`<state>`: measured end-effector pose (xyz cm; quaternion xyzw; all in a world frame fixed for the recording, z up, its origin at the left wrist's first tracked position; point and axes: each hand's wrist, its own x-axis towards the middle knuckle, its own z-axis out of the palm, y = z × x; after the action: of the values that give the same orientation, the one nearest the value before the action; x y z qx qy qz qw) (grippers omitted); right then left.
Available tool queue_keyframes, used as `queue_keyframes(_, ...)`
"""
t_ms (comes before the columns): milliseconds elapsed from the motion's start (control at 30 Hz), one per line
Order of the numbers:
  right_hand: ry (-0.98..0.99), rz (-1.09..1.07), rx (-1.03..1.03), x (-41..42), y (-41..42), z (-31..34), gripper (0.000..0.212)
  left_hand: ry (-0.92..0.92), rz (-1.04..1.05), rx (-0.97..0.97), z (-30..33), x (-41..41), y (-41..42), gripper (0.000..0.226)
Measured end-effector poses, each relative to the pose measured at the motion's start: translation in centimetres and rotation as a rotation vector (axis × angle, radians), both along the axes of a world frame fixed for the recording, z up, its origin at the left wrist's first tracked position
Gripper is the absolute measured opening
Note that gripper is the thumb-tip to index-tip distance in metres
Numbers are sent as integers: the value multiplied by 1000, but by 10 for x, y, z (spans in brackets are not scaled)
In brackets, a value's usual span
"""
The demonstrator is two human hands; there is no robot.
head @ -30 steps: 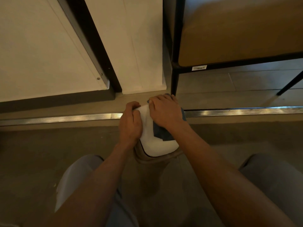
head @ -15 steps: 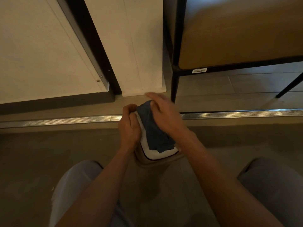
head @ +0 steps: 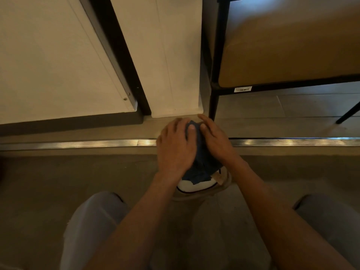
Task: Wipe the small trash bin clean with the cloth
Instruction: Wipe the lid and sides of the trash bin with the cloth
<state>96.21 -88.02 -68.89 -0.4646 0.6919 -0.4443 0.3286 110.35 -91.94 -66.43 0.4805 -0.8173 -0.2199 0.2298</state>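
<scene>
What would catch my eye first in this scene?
Two hands meet at the centre: the left hand and right hand both press a dark blue cloth onto the white lid of a small trash bin standing on the floor. Behind them, a shiny metal floor strip runs across the view.

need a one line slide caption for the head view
Both hands, left hand and right hand, press a dark blue cloth onto the white lid of a small trash bin on the floor.
</scene>
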Motion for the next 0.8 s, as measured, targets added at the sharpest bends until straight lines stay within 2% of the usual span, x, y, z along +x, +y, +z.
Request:
queue_keyframes(100, -24, -35, -18, 0, 0, -2, 43, -317, -47, -113, -6, -12, 6, 50)
queue_keyframes(167, 15, -41, -24, 1, -2, -4, 44, -353, -50, -151, -11, -9, 5, 51)
queue_keyframes(300, 79, -38, -56, 5, -4, -3, 42, -315, -69, -210, -13, 6, 7, 48)
queue_keyframes(533, 166, 75, 100, -4, -17, -6, 35, -89, -57, -124, -26, 38, 14, 50)
queue_keyframes(667, 241, -14, 55, 2, -18, -10, 35, 198, 100, 89, -30, 49, 17, 42)
queue_keyframes(800, 320, -20, 22, 6, -17, -13, 35, 328, 198, 279, -17, 44, -1, 36)
